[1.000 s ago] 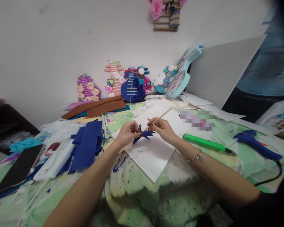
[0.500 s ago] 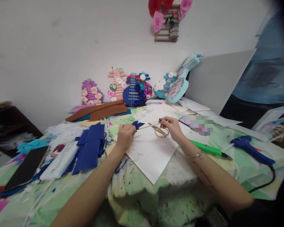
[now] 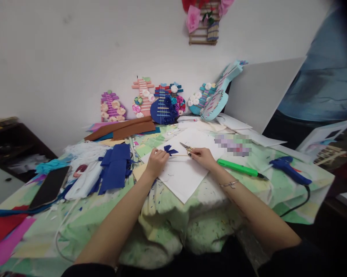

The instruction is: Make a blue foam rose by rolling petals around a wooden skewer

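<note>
Now level, unlike one second ago, the thin wooden stick point(image 3: 179, 155) is over smooth white paper point(image 3: 183, 182). Curled left hand point(image 3: 157, 163) grips one end beside pointed blue petals point(image 3: 170, 149); right hand point(image 3: 202, 157) pinches the other.

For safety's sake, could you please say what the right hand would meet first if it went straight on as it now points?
Beyond the stick it holds, the right hand would probably meet the scissors; whether they already touch is unclear.
</note>
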`<state>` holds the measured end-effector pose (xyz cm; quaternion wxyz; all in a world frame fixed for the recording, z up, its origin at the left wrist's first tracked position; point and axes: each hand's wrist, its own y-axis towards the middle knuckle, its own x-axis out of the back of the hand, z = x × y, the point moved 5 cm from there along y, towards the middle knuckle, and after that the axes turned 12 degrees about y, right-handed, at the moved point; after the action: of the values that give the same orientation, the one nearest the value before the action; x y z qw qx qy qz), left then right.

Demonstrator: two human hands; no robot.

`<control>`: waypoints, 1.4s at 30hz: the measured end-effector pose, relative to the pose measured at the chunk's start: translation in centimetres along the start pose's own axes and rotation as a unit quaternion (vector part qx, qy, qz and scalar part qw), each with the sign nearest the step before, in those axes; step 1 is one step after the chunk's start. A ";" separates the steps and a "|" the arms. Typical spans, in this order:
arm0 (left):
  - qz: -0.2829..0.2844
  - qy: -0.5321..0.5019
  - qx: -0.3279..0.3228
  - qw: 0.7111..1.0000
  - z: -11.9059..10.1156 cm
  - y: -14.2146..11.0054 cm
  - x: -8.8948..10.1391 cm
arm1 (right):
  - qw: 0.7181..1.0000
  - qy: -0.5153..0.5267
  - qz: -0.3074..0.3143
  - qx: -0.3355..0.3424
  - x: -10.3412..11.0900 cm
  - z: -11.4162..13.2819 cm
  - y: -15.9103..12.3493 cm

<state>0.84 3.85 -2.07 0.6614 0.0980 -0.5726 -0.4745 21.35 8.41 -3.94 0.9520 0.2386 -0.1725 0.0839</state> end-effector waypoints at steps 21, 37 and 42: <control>0.008 -0.015 -0.035 0.999 -1.0 -0.6 0.8 | 0.993 -0.090 0.058 0.047 -1.0 1.1 -1.3; -0.035 0.062 -0.075 0.995 -1.4 -0.6 0.9 | 0.998 -0.034 0.030 0.036 -0.9 0.3 -1.1; -0.047 0.078 -0.084 0.992 -1.5 -0.7 0.9 | 0.999 -0.017 0.035 0.032 -0.9 0.0 -1.1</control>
<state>1.65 2.19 -2.42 0.6867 0.1058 -0.4721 -0.5425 20.73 7.39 -4.69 0.9372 0.2642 -0.1944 0.1183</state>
